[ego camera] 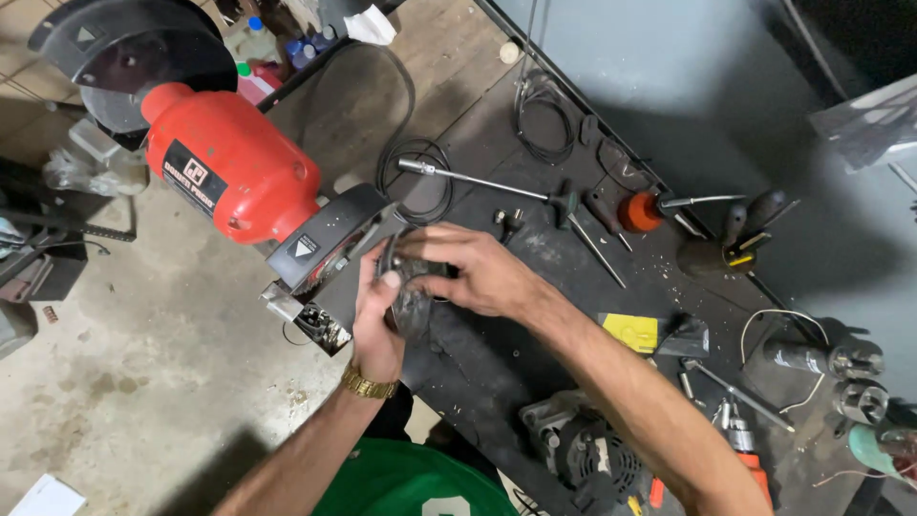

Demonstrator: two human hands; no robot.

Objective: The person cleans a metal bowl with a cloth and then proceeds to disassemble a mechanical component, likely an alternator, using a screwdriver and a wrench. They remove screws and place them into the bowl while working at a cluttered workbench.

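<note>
Head view, left to right: a red bench grinder (pixel 229 172) stands at the bench's (pixel 478 354) near-left edge, its dark wheel guard (pixel 325 239) just beside the hands. The left hand (pixel 374 320), a gold watch (pixel 368 385) on its wrist, curls around a dark, grimy metal part (pixel 413 291), cupping it from below. The right hand (pixel 478 268) closes over the same part from above, fingers wrapped tight. The part sits over the bench edge, close by the guard. The step in hand looks like working or turning this part between both hands; a next move would call for a firm two-handed grip kept clear of the wheel. Further right lie a long socket wrench (pixel 478 182) and an orange-handled tool (pixel 640 212).
</note>
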